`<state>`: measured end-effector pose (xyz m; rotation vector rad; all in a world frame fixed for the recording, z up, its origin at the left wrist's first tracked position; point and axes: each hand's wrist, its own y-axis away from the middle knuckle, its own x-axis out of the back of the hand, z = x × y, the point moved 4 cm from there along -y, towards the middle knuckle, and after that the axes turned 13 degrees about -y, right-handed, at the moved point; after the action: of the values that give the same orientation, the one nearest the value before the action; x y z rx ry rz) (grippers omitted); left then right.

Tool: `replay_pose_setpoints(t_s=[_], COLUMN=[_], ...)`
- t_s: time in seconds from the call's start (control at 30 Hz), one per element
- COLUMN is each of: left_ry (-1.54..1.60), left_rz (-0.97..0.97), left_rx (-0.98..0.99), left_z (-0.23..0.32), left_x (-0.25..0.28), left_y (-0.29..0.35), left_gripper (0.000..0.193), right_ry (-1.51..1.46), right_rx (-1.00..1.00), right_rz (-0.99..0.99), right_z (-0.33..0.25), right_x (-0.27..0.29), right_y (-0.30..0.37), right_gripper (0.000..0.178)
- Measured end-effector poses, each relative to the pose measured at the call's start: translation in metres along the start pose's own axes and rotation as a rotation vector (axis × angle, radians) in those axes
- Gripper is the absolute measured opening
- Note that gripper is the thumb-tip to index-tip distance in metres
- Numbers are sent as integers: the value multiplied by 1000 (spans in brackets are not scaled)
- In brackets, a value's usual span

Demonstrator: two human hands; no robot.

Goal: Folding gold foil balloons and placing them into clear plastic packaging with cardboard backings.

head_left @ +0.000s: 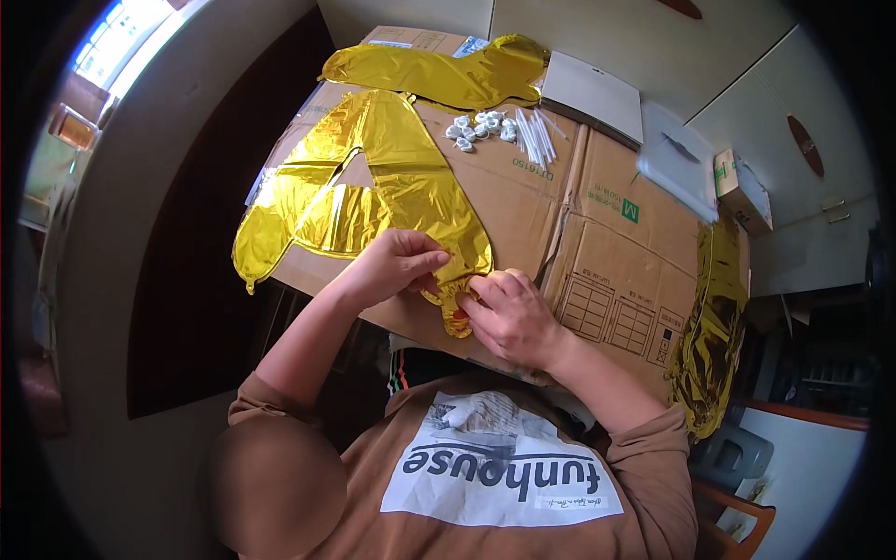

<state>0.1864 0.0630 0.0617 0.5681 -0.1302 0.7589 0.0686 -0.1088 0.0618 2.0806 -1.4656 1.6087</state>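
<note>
A gold foil balloon (411,159) shaped like a letter A lies mostly flat on the cardboard, one leg reaching toward me. At the end of that leg, my left hand (399,266) has its thumb and forefinger closed on the crinkled foil edge. Just to the right, my right hand (511,315) pinches the same end beside the filling tab, its fingers bent over the foil. What exactly lies between the fingertips is partly hidden.
Beyond lies another gold foil balloon (439,77). Several small white coiled pieces (471,129) and thin white straws (534,140) sit on the cardboard (616,252). At the back right are a grey-white flat box (593,96), a clear plastic bag (674,154) and a small carton (742,191). More gold foil (711,327) hangs over the right edge.
</note>
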Motion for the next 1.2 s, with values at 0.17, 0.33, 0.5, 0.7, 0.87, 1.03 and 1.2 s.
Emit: replay_pose_setpoints(t_s=[0.17, 0.33, 0.5, 0.7, 0.87, 1.03, 1.2], left_ry=[429, 745, -624, -1198, -818, -27, 292], left_rz=[398, 796, 1129, 349, 188, 463, 557], left_rx=[-92, -190, -597, -420, -73, 36, 11], left_z=[-13, -35, 26, 43, 32, -10, -47], left_x=[28, 89, 79, 50, 82, 158, 196], left_y=[-5, 9, 20, -53, -58, -23, -5], left_gripper=[15, 13, 88, 98, 66, 37, 31], right_ry=[-125, -191, -52, 91, 39, -35, 77], right_rx=[-56, -100, -109, -70, -120, -162, -216], right_rz=[-45, -39, -30, -161, -165, -249, -356], right_z=[0, 10, 49, 65, 67, 69, 85], right_x=[2, 6, 16, -3, -3, 6, -2], right_y=[-4, -13, -56, -84, -77, -90, -134], right_gripper=[38, 27, 18, 25, 29, 25, 28])
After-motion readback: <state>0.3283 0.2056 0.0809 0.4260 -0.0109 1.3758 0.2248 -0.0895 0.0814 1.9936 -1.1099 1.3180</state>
